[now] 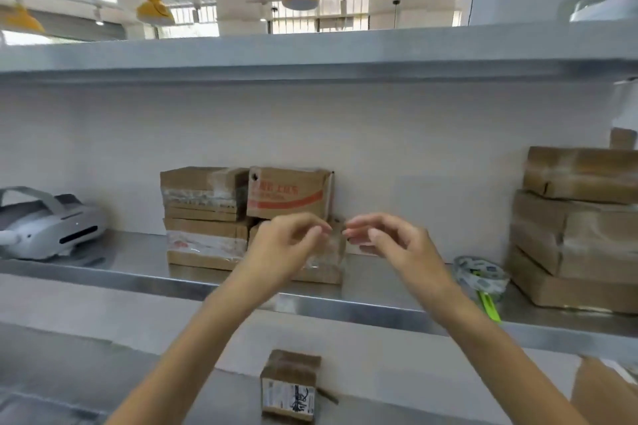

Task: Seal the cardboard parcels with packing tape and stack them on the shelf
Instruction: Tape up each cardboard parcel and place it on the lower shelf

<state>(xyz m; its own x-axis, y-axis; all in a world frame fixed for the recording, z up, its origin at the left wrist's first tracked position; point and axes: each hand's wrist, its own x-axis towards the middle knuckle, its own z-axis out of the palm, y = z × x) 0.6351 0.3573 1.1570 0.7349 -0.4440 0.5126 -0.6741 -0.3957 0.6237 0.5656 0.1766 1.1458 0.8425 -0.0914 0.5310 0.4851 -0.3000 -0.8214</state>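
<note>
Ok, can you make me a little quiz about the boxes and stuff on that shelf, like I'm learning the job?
1. True or false: the tape roll lies on the shelf, between the middle stack and the right-hand pile.
2. Which parcel has red print? A) the top right parcel of the middle stack B) the bottom one of the right-hand pile C) the top one of the right-hand pile.
3. Fill in: the small parcel with a label stands ___ the shelf.
Key: 1 true; 2 A; 3 below.
</note>
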